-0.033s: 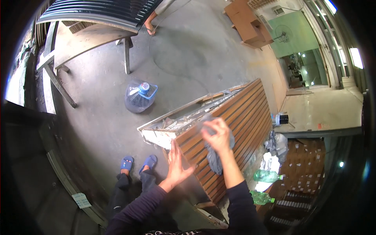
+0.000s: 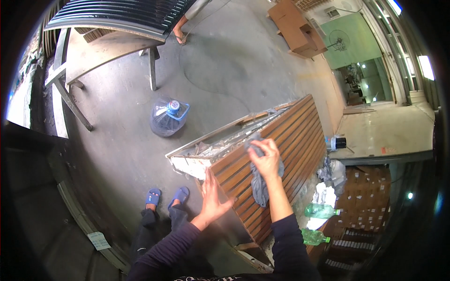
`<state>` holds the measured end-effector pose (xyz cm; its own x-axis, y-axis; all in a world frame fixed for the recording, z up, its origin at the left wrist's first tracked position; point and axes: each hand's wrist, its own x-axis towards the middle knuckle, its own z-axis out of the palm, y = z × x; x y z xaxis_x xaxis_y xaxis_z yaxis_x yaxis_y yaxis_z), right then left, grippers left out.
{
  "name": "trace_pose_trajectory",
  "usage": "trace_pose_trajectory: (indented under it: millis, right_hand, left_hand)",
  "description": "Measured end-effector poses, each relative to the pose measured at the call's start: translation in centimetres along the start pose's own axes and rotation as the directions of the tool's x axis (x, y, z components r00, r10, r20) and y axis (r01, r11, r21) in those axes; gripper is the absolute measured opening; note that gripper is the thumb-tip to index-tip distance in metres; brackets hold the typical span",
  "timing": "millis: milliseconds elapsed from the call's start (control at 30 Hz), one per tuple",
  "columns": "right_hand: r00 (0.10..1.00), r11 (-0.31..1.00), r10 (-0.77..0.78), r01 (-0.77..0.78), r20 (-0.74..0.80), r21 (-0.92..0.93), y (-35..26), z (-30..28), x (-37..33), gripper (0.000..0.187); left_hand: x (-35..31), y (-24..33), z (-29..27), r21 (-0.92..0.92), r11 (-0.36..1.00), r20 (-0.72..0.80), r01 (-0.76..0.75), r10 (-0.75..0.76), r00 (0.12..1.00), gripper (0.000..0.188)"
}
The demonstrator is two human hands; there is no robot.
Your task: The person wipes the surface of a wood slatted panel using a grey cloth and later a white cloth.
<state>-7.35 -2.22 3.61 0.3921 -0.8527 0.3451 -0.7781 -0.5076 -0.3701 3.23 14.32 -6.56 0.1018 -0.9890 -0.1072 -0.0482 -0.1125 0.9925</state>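
Observation:
A brown slatted wooden panel (image 2: 295,145) lies tilted in front of me, its slats running lengthwise with dark gaps between them. My right hand (image 2: 266,161) is over the panel, its fingers closed on a bunched grey cloth (image 2: 260,189). Part of the cloth hangs down over the slats beneath the wrist, and part sticks out past the fingertips. At the panel's near left corner, my left hand (image 2: 213,201) rests against the edge with fingers stretched and thumb apart. White, crumbly-looking material (image 2: 190,165) lines the open end beside it.
A large clear water jug (image 2: 168,119) with a blue cap and handle stands on the floor. Green plastic bottles (image 2: 318,210) lie right of the panel, near crumpled plastic bags (image 2: 333,171). A trestle table (image 2: 101,51) stands far left. Another person's foot (image 2: 179,35) shows behind it.
My right hand has shifted slightly to the right, and the cloth's upper end has moved with it. My left hand stays at the panel's corner.

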Motion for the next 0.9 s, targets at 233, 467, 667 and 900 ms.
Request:
trace_pose_trajectory:
  millis: [233, 467, 667, 900]
  right_hand:
    - [0.942, 0.968, -0.219, 0.177, 0.253, 0.179, -4.7, 0.4, -3.4, 0.021]
    - [1.0, 1.0, -0.007, 0.008, -0.012, 0.03, 0.5, 0.9, -0.4, 0.021]
    - [0.979, 0.988, -0.121, 0.102, 0.165, 0.116, 0.0, -1.5, -1.2, 0.026]
    - [0.924, 0.897, 0.377, -0.382, -0.066, -0.222, 8.8, -3.7, -2.5, 0.048]
  left_hand:
    - [-0.3, -1.0, 0.4, 0.036, 0.998, -0.007, -0.059, 0.059, 0.998, 0.109]
    - [-0.1, -0.4, -0.1, 0.025, 1.0, 0.007, 0.008, -0.008, 1.0, 0.109]
    - [-0.5, 0.0, -0.8, 0.071, 0.994, -0.008, 0.081, -0.081, 0.997, 0.101]
    - [0.3, 3.1, -1.7, 0.098, 0.98, 0.066, 0.176, -0.182, 0.981, 0.098]
